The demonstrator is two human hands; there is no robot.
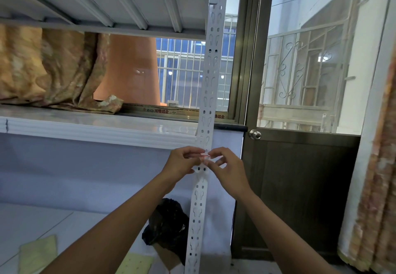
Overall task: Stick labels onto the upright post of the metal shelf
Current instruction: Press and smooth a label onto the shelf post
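left hand (181,162) + right hand (225,164): both pinch one small label (204,156) | label against the white upright post (209,85) | below shelf (102,132) edge

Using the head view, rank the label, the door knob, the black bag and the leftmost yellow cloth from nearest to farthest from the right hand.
1. label: pinched in the right hand, against the post.
2. door knob: just up and to the right.
3. black bag: down and left, by the post's foot.
4. yellow cloth: far lower left.
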